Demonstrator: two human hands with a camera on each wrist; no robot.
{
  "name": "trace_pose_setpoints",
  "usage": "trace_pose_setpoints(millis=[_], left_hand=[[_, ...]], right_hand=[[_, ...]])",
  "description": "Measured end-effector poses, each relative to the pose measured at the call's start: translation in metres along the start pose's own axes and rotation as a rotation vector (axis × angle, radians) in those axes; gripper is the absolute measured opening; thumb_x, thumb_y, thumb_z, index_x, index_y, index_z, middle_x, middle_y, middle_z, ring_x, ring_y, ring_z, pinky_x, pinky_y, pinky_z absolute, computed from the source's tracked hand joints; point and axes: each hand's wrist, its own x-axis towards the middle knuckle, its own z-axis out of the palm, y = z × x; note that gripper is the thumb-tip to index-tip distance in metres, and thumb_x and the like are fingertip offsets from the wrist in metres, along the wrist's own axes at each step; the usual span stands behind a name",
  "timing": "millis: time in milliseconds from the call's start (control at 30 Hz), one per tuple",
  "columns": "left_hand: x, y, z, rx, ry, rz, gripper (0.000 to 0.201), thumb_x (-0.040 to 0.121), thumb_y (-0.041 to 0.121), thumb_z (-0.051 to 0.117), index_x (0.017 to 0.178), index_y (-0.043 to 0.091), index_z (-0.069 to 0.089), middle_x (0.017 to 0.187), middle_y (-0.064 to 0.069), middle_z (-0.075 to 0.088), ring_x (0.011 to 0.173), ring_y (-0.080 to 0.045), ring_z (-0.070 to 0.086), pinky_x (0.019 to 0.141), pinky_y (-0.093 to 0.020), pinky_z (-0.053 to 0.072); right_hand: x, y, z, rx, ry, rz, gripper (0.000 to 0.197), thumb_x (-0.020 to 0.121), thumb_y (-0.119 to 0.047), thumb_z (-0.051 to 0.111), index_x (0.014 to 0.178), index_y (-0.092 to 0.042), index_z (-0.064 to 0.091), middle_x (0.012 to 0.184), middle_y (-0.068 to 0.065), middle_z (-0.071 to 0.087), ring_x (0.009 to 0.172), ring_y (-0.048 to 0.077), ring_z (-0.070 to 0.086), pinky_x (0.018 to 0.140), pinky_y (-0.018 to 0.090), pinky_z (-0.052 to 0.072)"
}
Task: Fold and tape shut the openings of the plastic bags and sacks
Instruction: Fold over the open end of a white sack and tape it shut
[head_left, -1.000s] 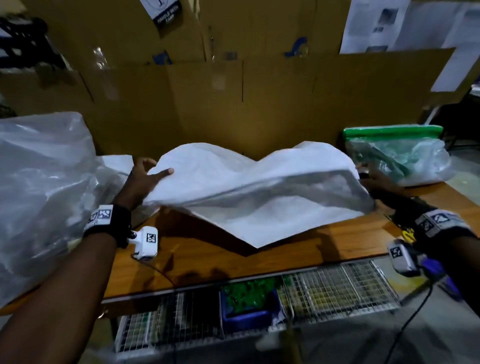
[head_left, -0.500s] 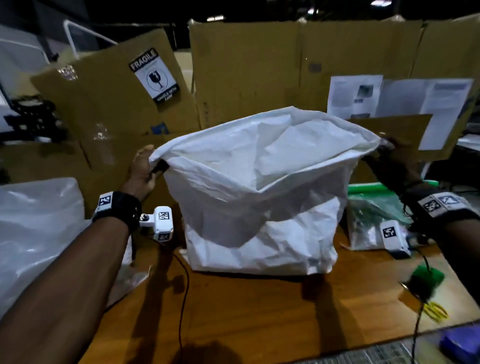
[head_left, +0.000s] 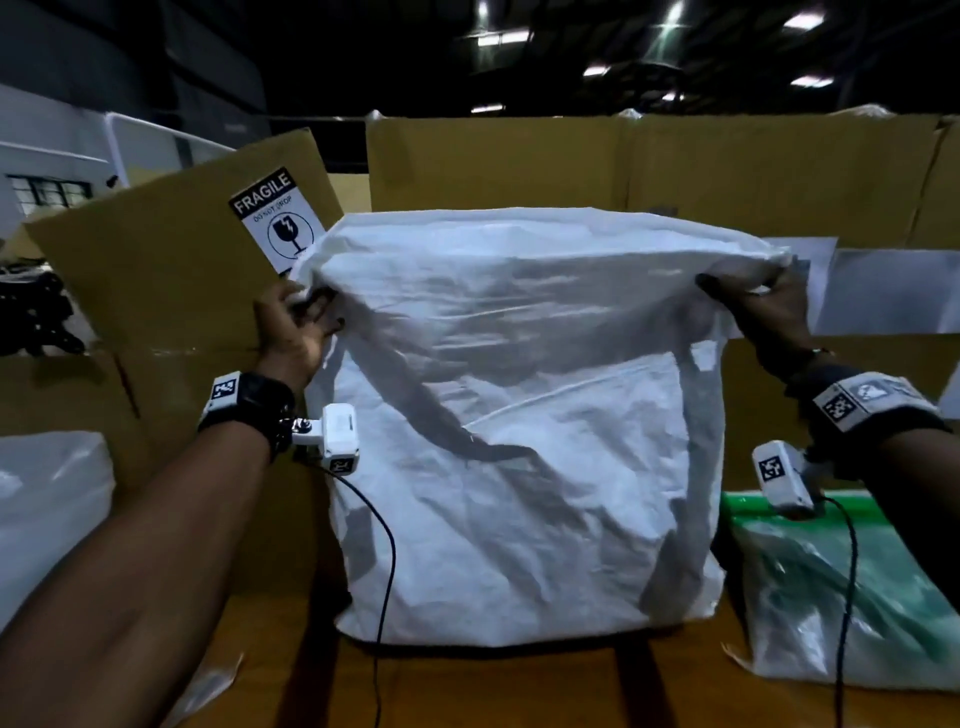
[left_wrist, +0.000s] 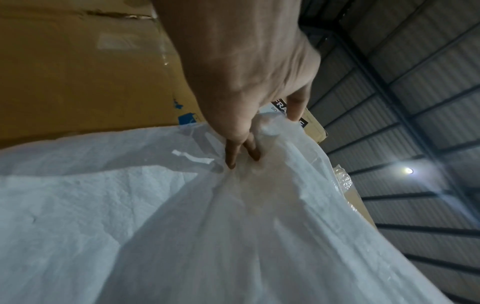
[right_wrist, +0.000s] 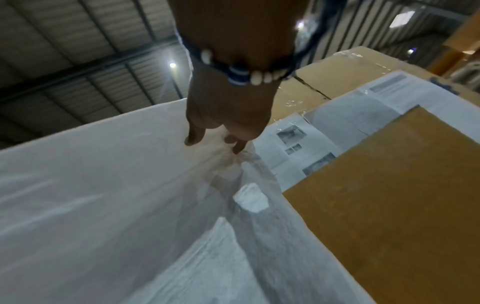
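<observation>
1. A large white woven sack (head_left: 524, 431) stands upright on the wooden counter (head_left: 519, 691), its mouth edge stretched level from left to right, in front of a cardboard wall (head_left: 623, 166).
2. A clear bag with a green strip (head_left: 841, 587) lies just beside the sack's right side.
3. The left hand (head_left: 293, 332) has its grip clamped on the sack's top left corner, fingers (left_wrist: 235, 152) curled into the bunched fabric.
4. The right hand (head_left: 769, 312) pinches the top right corner (right_wrist: 231, 152).

Large white woven sack (head_left: 524, 441) upright on wooden bench (head_left: 467, 686), top corners at left fingers (head_left: 317, 317) and right fingers (head_left: 727, 288). Brown cardboard wall (head_left: 519, 166) behind; green-topped clear plastic bag (head_left: 841, 597) below right fingers.
</observation>
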Motion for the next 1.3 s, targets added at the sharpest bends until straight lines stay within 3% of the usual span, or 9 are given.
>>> trace_pose_setpoints(millis=[100, 200, 300, 400, 600, 767, 967, 1133, 1300], left_hand=[[0.012, -0.017, -0.015, 0.301, -0.037, 0.098, 0.014, 0.099, 0.026, 0.058, 0.113, 0.024, 0.055, 0.129, -0.013, 0.066, 0.096, -0.015, 0.067, 0.071, -0.033, 0.055], [0.018, -0.027, -0.034, 0.613, 0.109, 0.282, 0.069, 0.081, 0.041, 0.084, 0.135, 0.012, 0.053, 0.129, -0.013, 0.068, 0.11, -0.027, 0.068, 0.086, -0.044, 0.059], [0.011, -0.023, -0.05, 0.89, 0.225, 0.394, 0.074, 0.081, 0.068, 0.077, 0.12, 0.004, 0.071, 0.12, -0.018, 0.073, 0.115, -0.033, 0.069, 0.095, -0.052, 0.057], [0.008, -0.012, -0.07, 0.977, 0.163, 0.428, 0.056, 0.082, 0.07, 0.075, 0.099, 0.017, 0.076, 0.099, -0.007, 0.075, 0.096, -0.02, 0.069, 0.089, -0.039, 0.054], [-0.016, 0.013, -0.065, 0.868, 0.051, 0.457, 0.032, 0.094, 0.031, 0.079, 0.115, 0.013, 0.062, 0.097, 0.01, 0.066, 0.085, 0.001, 0.061, 0.062, -0.004, 0.045], [-0.032, 0.018, -0.073, 0.764, -0.157, 0.327, 0.045, 0.096, 0.022, 0.075, 0.134, 0.009, 0.055, 0.121, 0.006, 0.07, 0.1, 0.005, 0.069, 0.081, -0.015, 0.056], [-0.028, 0.006, -0.086, 0.755, 0.275, 0.419, 0.046, 0.077, 0.054, 0.089, 0.088, 0.012, 0.072, 0.081, 0.006, 0.071, 0.078, -0.009, 0.062, 0.067, -0.026, 0.051], [-0.015, -0.008, -0.093, 0.686, 0.241, 0.348, 0.05, 0.077, 0.059, 0.083, 0.101, 0.017, 0.074, 0.105, 0.003, 0.078, 0.1, -0.018, 0.073, 0.094, -0.05, 0.061], [-0.016, -0.014, -0.097, 0.623, 0.341, 0.344, 0.06, 0.065, 0.063, 0.088, 0.094, 0.012, 0.075, 0.094, 0.004, 0.077, 0.081, -0.011, 0.065, 0.083, -0.044, 0.061]], right_hand=[[0.003, -0.009, 0.004, -0.177, 0.034, 0.003, 0.088, 0.073, -0.064, 0.088, 0.139, -0.015, 0.057, 0.13, -0.002, 0.069, 0.113, 0.014, 0.068, 0.096, 0.031, 0.057], [-0.011, 0.002, 0.001, -0.351, 0.001, -0.006, 0.091, 0.083, -0.06, 0.082, 0.152, -0.02, 0.036, 0.135, 0.014, 0.063, 0.117, 0.031, 0.064, 0.092, 0.041, 0.054], [-0.021, 0.025, -0.005, -0.407, -0.064, -0.036, 0.083, 0.089, -0.056, 0.076, 0.149, -0.02, 0.032, 0.131, 0.023, 0.062, 0.112, 0.042, 0.064, 0.082, 0.043, 0.052], [-0.029, 0.033, -0.011, -0.331, -0.087, -0.049, 0.079, 0.091, -0.054, 0.075, 0.144, -0.013, 0.033, 0.132, 0.027, 0.057, 0.113, 0.043, 0.062, 0.083, 0.043, 0.047], [-0.028, 0.024, -0.015, -0.375, -0.068, 0.007, 0.096, 0.073, -0.075, 0.067, 0.143, -0.018, 0.033, 0.132, 0.026, 0.059, 0.113, 0.042, 0.062, 0.084, 0.046, 0.048], [-0.031, 0.022, -0.015, -0.235, -0.094, 0.137, 0.106, 0.075, -0.074, 0.076, 0.152, -0.015, 0.033, 0.141, 0.018, 0.061, 0.126, 0.037, 0.061, 0.097, 0.041, 0.049], [-0.035, 0.023, -0.017, -0.193, 0.014, 0.206, 0.095, 0.084, -0.061, 0.079, 0.146, -0.011, 0.028, 0.145, 0.024, 0.052, 0.129, 0.039, 0.056, 0.098, 0.04, 0.047], [-0.016, 0.065, -0.029, -0.185, 0.045, 0.178, 0.112, 0.065, -0.087, 0.076, 0.136, -0.003, 0.05, 0.137, 0.014, 0.061, 0.121, 0.034, 0.064, 0.098, 0.049, 0.057], [-0.053, 0.019, -0.019, -0.244, 0.008, 0.194, 0.072, 0.098, -0.038, 0.074, 0.141, 0.01, 0.041, 0.142, 0.026, 0.055, 0.13, 0.036, 0.056, 0.076, 0.021, 0.039]])
